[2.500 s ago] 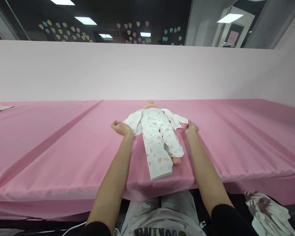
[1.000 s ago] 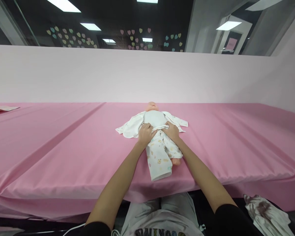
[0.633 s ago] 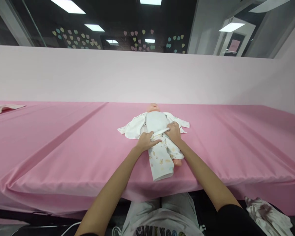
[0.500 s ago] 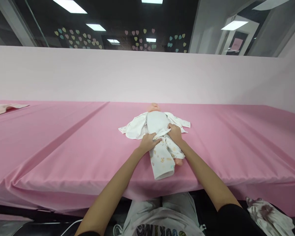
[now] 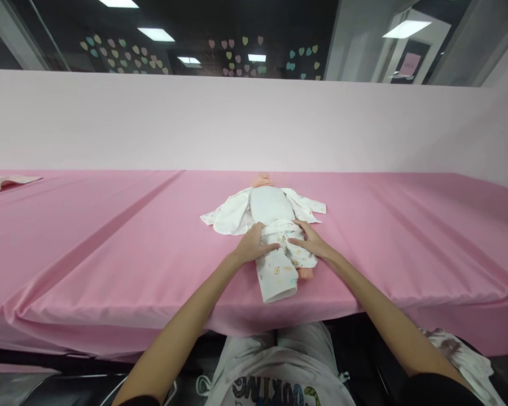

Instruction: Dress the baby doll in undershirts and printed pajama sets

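A baby doll (image 5: 263, 180) lies on its back on the pink cloth, its face partly visible at the far end. It has on a white jacket (image 5: 232, 213), spread open at both sides over a pale torso (image 5: 271, 204). White printed pants (image 5: 279, 270) cover its hips and legs, and a bare foot (image 5: 305, 273) pokes out at the right leg opening. My left hand (image 5: 254, 243) rests at the left of the waistband, thumb stretched across the front. On the other side my right hand (image 5: 314, 242) touches the pants with thumb and fingers apart. Some fingertips are hidden.
The pink-covered table (image 5: 110, 265) ends just before my lap. A pale cloth (image 5: 8, 183) lies at its far left. Behind stands a white wall (image 5: 237, 124) below dark glass. At the lower right, a crumpled white cloth (image 5: 461, 355) sits below table height.
The bunched waistband now lies flatter and more evenly across the doll's waist. My right hand has let go of the fabric it gripped and spread its fingers. The camera view has shifted slightly.
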A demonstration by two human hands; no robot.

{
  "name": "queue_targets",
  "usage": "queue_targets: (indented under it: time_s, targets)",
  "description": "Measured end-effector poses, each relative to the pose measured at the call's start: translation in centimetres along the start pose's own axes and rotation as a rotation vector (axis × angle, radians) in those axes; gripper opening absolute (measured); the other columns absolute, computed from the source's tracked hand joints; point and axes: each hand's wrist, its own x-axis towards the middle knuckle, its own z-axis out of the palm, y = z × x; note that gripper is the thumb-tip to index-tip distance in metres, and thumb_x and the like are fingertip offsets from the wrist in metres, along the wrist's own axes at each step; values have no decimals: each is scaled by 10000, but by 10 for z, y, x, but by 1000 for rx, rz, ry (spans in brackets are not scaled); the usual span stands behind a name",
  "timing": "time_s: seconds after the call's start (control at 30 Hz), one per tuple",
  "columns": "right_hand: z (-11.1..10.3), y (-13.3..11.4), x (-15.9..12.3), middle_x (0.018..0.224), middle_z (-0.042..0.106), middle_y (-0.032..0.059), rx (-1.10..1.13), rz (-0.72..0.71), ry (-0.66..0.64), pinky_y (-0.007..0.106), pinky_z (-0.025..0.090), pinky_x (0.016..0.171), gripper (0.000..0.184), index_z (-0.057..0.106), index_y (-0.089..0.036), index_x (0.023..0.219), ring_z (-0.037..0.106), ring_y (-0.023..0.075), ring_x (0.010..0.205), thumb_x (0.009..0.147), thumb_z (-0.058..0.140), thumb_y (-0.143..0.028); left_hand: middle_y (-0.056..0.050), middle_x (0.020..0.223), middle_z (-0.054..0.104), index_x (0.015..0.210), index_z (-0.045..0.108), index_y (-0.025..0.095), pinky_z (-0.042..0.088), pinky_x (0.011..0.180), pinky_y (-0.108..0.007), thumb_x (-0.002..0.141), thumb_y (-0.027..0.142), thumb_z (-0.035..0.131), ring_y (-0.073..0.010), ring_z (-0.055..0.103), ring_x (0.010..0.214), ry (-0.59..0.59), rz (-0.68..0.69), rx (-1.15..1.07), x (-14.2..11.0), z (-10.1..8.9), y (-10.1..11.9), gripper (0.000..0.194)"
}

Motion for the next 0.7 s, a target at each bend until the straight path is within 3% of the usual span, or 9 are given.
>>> queue_targets:
  time_s: [0.07, 0.13, 0.23, 0.37, 0.47, 0.57, 0.63, 0.7]
  targets:
    - [0, -8, -5, 1183, 550, 59, -52, 27, 15, 322, 406, 878, 524, 504, -209, 1160, 516, 212, 1072, 695, 667, -387, -74, 1016, 537, 969, 434, 189, 441, 748, -340, 715, 564, 615, -235, 553, 929, 26, -8, 32, -2, 2, 3, 488]
    - [3, -19, -7, 956, 626, 15, -180, 21, 40, 287, 406, 744, 317, 557, -208, 981, 563, 195, 874, 698, 646, -320, -37, 906, 549, 895, 430, 203, 425, 684, -309, 763, 451, 597, -204, 559, 823, 46, 6, 56, -4, 5, 7, 326]
    - [11, -32, -10, 693, 594, -18, -368, 10, 108, 258, 315, 585, 83, 537, -206, 790, 524, 168, 644, 746, 568, -269, 16, 694, 525, 798, 404, 217, 355, 571, -275, 839, 337, 496, -167, 523, 635, 40, 54, 57, -10, 9, 16, 157]
    - [13, -43, -20, 714, 612, 4, -460, 52, 94, 264, 302, 581, 81, 540, -200, 833, 544, 186, 655, 760, 542, -236, -8, 740, 565, 899, 434, 203, 377, 580, -294, 859, 456, 454, -188, 550, 665, -31, 37, 39, -25, 1, 27, 257]
    - [4, -52, -38, 854, 634, 37, -415, 30, -19, 308, 384, 709, 242, 560, -192, 965, 574, 225, 805, 785, 570, -355, -116, 1077, 566, 1173, 415, 171, 470, 720, -361, 741, 612, 559, -256, 583, 932, -131, -4, -41, -51, -10, 38, 634]
    - [-6, -56, -66, 1196, 540, 96, -307, -14, -127, 411, 384, 914, 662, 446, -223, 1287, 490, 283, 1120, 710, 663, -462, -203, 1410, 315, 1425, 191, 186, 428, 943, -469, 598, 662, 669, -352, 394, 1269, -170, -7, -80, -84, -4, 52, 1068]
    - [-8, -52, -85, 1391, 363, 112, -222, -23, -174, 437, 357, 991, 984, 234, -266, 1441, 359, 299, 1277, 617, 741, -444, -227, 1482, 182, 1464, 88, 181, 326, 1029, -554, 515, 660, 724, -411, 205, 1370, -104, -11, -35, -102, 11, 60, 1238]
    - [-5, -46, -97, 1454, 253, 111, -161, -27, -146, 428, 337, 1034, 1089, 123, -270, 1473, 288, 287, 1333, 593, 755, -378, -254, 1475, 186, 1461, 83, 135, 266, 1054, -586, 572, 608, 722, -422, 166, 1380, 16, -26, 6, -112, 28, 65, 1192]
